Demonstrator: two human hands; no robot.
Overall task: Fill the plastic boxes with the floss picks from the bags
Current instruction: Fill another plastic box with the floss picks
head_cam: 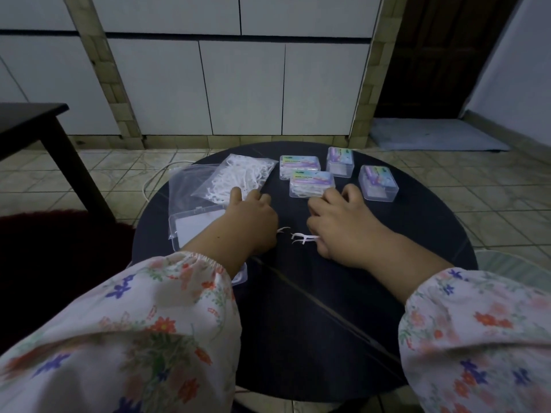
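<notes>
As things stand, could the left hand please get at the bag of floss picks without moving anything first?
Probably yes: the left hand lies just short of the bag of floss picks, whose near end faces it, with nothing between them.

Dim, bluish, flat indoor light with no glare. Wide-angle bending at the edges curves the wall lines. Sleeves nearest the camera look soft.

The single camera sits on my head, looking forward and down, close over the round dark worktop (298, 338); its wide angle also takes in the tiled floor (477, 180) and the wall beyond.
</notes>
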